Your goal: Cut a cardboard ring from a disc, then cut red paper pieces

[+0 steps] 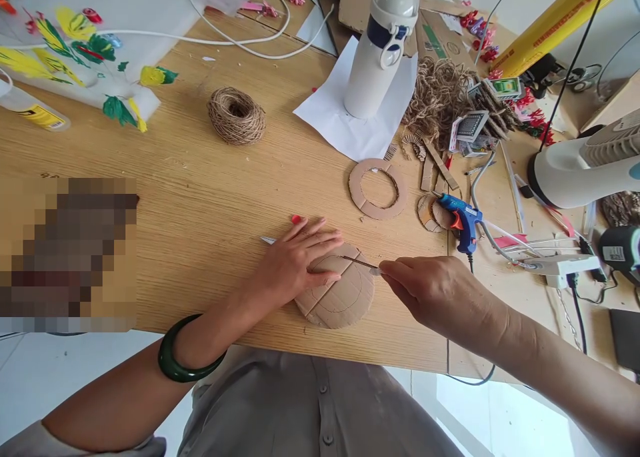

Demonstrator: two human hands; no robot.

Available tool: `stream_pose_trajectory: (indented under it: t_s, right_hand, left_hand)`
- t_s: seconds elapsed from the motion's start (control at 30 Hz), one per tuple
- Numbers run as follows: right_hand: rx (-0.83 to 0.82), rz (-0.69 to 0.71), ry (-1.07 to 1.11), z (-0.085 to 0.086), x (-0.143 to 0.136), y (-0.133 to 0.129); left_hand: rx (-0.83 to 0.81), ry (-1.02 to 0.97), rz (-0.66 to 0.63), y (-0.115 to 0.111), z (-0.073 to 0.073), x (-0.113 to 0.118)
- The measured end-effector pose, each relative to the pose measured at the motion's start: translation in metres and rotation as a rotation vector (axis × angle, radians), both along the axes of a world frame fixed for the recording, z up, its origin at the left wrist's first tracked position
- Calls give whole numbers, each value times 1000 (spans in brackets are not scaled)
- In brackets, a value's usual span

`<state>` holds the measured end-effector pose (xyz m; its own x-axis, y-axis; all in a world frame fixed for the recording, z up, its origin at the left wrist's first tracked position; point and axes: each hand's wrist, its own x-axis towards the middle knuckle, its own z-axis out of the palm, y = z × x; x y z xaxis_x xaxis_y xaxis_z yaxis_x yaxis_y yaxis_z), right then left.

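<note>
A round cardboard disc [345, 297] with a smaller circle drawn on it lies on the wooden table near the front edge. My left hand [300, 260] rests on the disc's upper left part, fingers spread and pressing it flat. In my right hand [425, 284], closed at the disc's right side, is a thin blade [363, 262], whose tip touches the cardboard near the drawn line. A pale pointed piece [268, 240] sticks out left of my left hand. Behind the disc lies a cardboard ring [379, 188].
A twine ball [237, 116] sits at the back left. A white bottle [377, 57] stands on paper [325, 110]. To the right are a blue glue gun [465, 222], small cardboard discs [430, 212], a power strip [560, 265], cables and a white fan-like device [590, 164].
</note>
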<state>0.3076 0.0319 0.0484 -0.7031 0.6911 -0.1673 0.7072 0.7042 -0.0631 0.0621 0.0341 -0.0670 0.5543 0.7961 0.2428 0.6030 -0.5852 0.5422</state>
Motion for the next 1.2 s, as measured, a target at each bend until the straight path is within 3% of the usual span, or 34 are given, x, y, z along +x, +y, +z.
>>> stream_pose_trajectory:
  t_s: [0.87,1.03,1.2]
  right_hand:
    - [14,24,-37,5,-4,-9]
    - [-48,34,-136,11,-11,-6]
    - [-124,22,-205,3,-15,0]
  left_hand:
    - [-12,-57,9,0,2,2]
    - [-18,-61,8,0,2,2]
    - [-14,-65,-1,1,1,2]
